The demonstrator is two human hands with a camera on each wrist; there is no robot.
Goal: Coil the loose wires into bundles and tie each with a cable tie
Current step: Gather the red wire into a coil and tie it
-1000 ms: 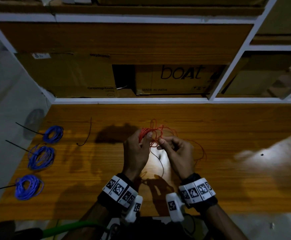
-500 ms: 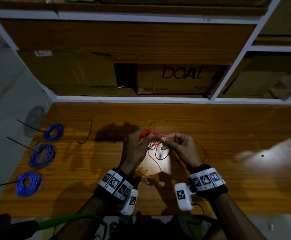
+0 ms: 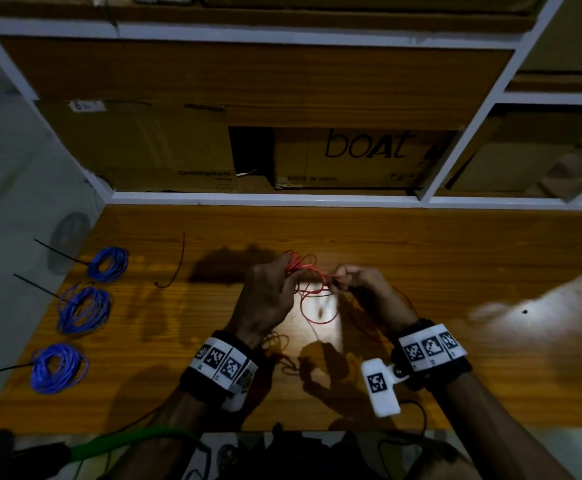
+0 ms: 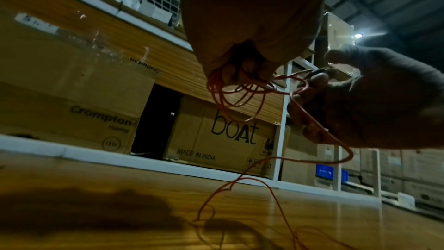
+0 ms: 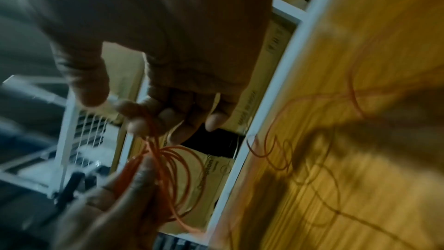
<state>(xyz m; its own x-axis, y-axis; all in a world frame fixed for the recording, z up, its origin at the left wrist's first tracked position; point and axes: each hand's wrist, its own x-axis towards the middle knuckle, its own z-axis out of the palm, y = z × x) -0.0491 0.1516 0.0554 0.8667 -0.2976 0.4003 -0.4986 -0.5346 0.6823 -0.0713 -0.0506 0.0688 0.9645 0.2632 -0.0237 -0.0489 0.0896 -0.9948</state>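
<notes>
Head view: left hand (image 3: 268,296) is gripping a small coil of red wire (image 3: 298,266) raised over the wooden table (image 3: 438,258), fingers curled round the gathered loops. Right hand (image 3: 362,289) is pinching the strand just beside it, feeding the next turn. Loose red slack is trailing down onto the table between the wrists. Three blue bundles (image 3: 83,310), each already tied, are lying near the left edge; a spare black cable tie (image 3: 177,263) is lying apart from them.

Left wrist view: fingers (image 4: 247,67) are clamping several hanging loops of the red wire (image 4: 240,100); the right hand (image 4: 374,102) is holding the strand close by, tail running down to the table.

Right wrist view, blurred: fingertips (image 5: 134,121) are pinching the wire (image 5: 173,161) where it is meeting the coil; the left hand (image 5: 115,202) is holding the loops from below.

Risks, as judged: loops look uneven and springy, so a loosened left grip could let the coil burst open. The slack on the table is crossing itself and could knot when drawn up. Reaching for the tie would leave one hand holding everything
</notes>
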